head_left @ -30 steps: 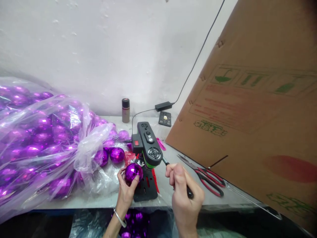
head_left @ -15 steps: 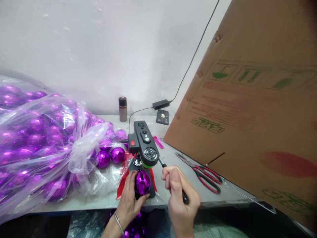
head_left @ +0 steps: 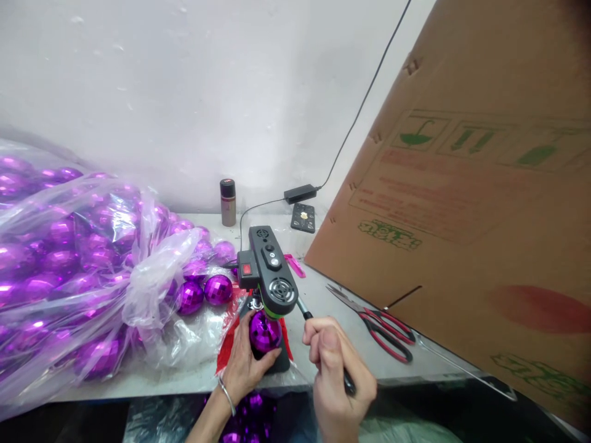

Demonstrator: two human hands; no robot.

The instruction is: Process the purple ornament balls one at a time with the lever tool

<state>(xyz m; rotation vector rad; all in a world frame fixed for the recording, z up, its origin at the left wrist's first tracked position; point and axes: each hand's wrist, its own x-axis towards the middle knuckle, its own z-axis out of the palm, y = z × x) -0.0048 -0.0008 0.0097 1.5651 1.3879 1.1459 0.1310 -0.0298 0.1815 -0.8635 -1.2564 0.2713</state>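
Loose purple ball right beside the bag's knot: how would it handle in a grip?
The ball looks round, so it would probably roll if nudged. Its glossy, faceted shell may be slippery and seems rigid; weight can't be told.

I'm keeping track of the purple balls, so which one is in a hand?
The purple ball in the left hand, over the black base plate; the other balls in view have no hand on them.
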